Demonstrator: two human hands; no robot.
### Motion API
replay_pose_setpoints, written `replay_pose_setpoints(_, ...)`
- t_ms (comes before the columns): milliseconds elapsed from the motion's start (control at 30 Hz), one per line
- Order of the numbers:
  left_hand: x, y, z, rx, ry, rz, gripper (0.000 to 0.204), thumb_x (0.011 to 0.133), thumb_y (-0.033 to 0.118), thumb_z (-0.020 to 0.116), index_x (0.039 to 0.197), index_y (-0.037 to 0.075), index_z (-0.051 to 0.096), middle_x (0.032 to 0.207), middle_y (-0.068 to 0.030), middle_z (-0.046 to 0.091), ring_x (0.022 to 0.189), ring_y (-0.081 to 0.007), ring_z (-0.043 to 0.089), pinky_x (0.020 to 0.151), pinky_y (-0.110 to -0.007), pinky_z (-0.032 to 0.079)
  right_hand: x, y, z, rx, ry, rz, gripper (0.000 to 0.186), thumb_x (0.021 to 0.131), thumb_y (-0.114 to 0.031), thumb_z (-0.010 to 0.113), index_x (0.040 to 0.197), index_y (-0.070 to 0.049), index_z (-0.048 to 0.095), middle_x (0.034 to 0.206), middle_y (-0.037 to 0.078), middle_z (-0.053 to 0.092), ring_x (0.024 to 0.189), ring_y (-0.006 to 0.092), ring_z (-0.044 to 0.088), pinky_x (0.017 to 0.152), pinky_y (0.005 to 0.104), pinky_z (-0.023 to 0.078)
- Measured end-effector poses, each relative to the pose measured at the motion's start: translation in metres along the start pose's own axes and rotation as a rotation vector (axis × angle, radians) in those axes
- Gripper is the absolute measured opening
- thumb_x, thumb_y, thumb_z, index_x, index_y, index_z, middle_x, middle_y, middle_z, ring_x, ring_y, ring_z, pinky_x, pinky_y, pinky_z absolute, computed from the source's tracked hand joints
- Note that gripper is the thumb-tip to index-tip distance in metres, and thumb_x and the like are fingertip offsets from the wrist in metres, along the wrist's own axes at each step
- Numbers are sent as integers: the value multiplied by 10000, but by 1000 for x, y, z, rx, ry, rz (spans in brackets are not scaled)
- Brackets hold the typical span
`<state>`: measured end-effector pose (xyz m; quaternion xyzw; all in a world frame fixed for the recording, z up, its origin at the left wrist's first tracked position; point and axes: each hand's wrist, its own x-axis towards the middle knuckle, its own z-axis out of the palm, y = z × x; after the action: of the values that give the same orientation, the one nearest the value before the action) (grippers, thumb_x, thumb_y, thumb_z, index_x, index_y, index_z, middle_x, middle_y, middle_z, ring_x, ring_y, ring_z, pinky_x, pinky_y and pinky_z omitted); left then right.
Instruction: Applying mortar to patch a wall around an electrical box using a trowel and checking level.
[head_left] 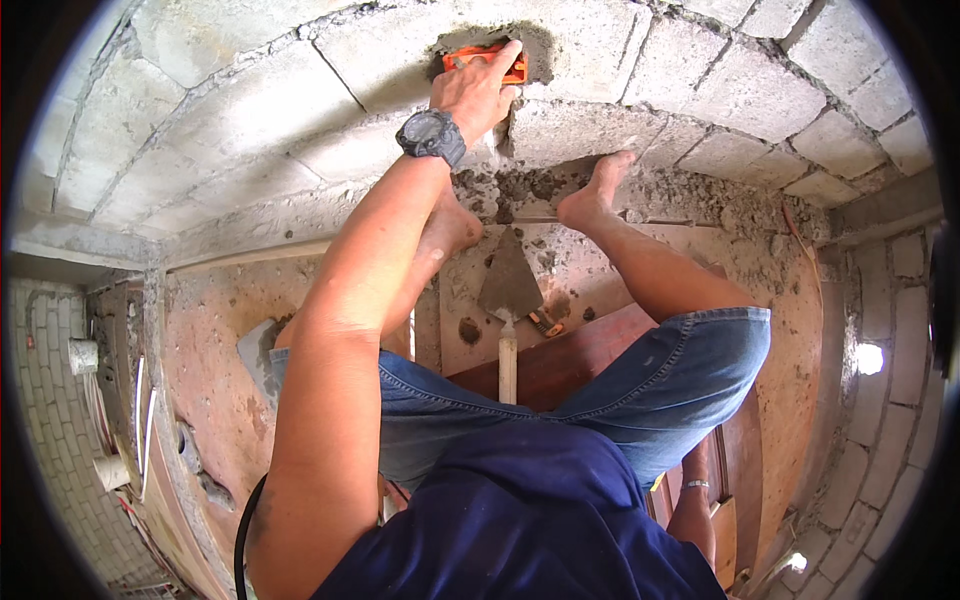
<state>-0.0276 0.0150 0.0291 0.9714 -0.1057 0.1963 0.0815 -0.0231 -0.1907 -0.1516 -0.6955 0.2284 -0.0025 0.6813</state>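
Observation:
My left hand (475,95), with a dark watch on its wrist, reaches up to an orange electrical box (518,70) set in a hole in the block wall. Its index finger lies over the box's upper edge and the thumb is at the lower edge; the other fingers are partly hidden. Wet grey mortar (540,52) surrounds the box. At the lower right, my right hand (696,462) is down beside my thigh, past a bracelet, with its fingers hidden. A pointed trowel (510,275) with a pale handle lies between my legs.
The grey block wall (730,85) curves across the top. A small orange-and-black tool (546,322) lies by the trowel on the mortar-stained reddish board (590,270). A grey flat blade or plate (260,358) is beside my left leg. Mortar crumbs (690,200) line the wall's foot.

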Motion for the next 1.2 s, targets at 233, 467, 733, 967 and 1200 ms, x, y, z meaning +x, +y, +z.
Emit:
replay_pose_setpoints(233, -16, -35, -9, 50, -19, -67, 627, 845, 359, 598, 1408, 261, 339, 1070, -160, 612, 892, -338, 628, 750, -452, 510, 7, 12, 5, -408, 12, -21, 958, 760, -218, 455, 1359, 147, -197, 1495, 259, -179, 1397, 350, -183, 1139, 372, -56)
replay_pose_setpoints(467, -43, -67, -28, 165, 27, -210, 406, 826, 402, 605, 1114, 116, 623, 1034, -146, 608, 853, -333, 624, 719, -429, 504, -1, 9, 8, -685, 61, -94, 854, 886, -434, 328, 1437, 47, -113, 1537, 177, -123, 1426, 293, -99, 1148, 413, -27)
replay_pose_setpoints(733, -55, -29, -25, -407, 125, -260, 622, 762, 445, 689, 1210, 34, 555, 813, -128, 643, 691, -279, 646, 607, -370, 523, -2, 0, 5, -725, -16, -1, 891, 839, -293, 389, 1394, 82, -199, 1519, 190, -177, 1409, 302, -161, 1140, 362, -86)
replay_pose_setpoints(967, -17, 14, -4, -499, 98, -267, 925, 722, 429, 723, 1351, -118, 321, 817, -166, 678, 755, -252, 676, 678, -342, 540, -2, -9, 5, -116, -2, 68, 874, 856, -322, 368, 1402, 71, -190, 1522, 183, -171, 1411, 299, -156, 1142, 357, -84)
replay_pose_setpoints(1200, -1, 47, 10, -585, 100, -423, 974, 732, 420, 714, 1369, -138, 234, 789, -175, 654, 739, -284, 665, 666, -370, 535, -12, -12, 0, -333, 9, -28, 805, 890, -303, 335, 1430, 32, -159, 1539, 147, -132, 1422, 252, -122, 1145, 333, -68)
